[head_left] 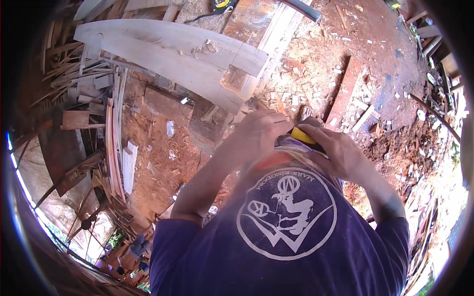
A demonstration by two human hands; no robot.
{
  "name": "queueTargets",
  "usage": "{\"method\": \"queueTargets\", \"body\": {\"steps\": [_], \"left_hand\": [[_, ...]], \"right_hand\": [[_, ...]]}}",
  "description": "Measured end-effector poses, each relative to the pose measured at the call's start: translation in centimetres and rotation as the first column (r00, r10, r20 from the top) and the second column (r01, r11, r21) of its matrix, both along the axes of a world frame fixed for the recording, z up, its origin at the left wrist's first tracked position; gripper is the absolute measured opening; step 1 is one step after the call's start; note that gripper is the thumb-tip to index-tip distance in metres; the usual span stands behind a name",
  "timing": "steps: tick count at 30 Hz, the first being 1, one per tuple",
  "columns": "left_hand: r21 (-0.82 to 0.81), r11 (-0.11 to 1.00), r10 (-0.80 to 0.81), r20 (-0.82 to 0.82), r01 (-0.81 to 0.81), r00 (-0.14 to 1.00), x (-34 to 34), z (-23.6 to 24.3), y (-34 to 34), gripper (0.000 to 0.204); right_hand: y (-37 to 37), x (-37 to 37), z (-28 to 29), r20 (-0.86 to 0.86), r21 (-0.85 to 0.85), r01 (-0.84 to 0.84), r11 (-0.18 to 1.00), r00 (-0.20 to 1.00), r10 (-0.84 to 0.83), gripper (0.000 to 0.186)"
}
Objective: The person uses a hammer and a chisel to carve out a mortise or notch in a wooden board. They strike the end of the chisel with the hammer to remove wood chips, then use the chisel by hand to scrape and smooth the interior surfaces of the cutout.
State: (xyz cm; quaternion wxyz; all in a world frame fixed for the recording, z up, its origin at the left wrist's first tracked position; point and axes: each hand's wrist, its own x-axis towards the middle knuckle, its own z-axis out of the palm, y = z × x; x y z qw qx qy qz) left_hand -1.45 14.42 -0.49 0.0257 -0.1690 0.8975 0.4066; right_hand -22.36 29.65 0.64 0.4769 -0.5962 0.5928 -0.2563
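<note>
In front of my shirt, both hands are close together. My right hand [340, 150] is closed around a small yellow and black object [302, 135], which looks like a tape measure, though much of it is hidden by the fingers. My left hand [261, 130] is just to its left, fingers curled inward and pinched near the object's end. What those left fingers hold, if anything, is hidden. Beyond my left hand, long pale wooden boards [168, 54] lie on a support, with a rough notch or patch [234, 76] near their closer end.
Thin wood strips [113, 148] and scrap pile up on the left. A reddish plank [345, 91] lies on the dirt floor at the right, among scattered wood chips. A grey metal tube [301, 9] and a yellow and black item with a cord [222, 6] are at the far side.
</note>
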Motion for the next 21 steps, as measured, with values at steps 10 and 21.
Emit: {"method": "queueTargets", "body": {"steps": [10, 21], "left_hand": [[-0.283, 0.912, 0.217, -0.279, -0.296, 0.935, 0.2, -3.8, 3.6, 0.037], [-0.274, 0.878, 0.303, -0.319, -0.394, 0.898, 0.2, -5.6, 4.3, 0.04]], "right_hand": [[-0.5, 2.5, -3.2, 0.125, 0.041, 0.227, 0.973, 0.965, -0.231, 0.057], [-0.9, 1.6, -3.3, 0.319, 0.488, 0.282, 0.826, 0.824, -0.469, 0.033]]}}
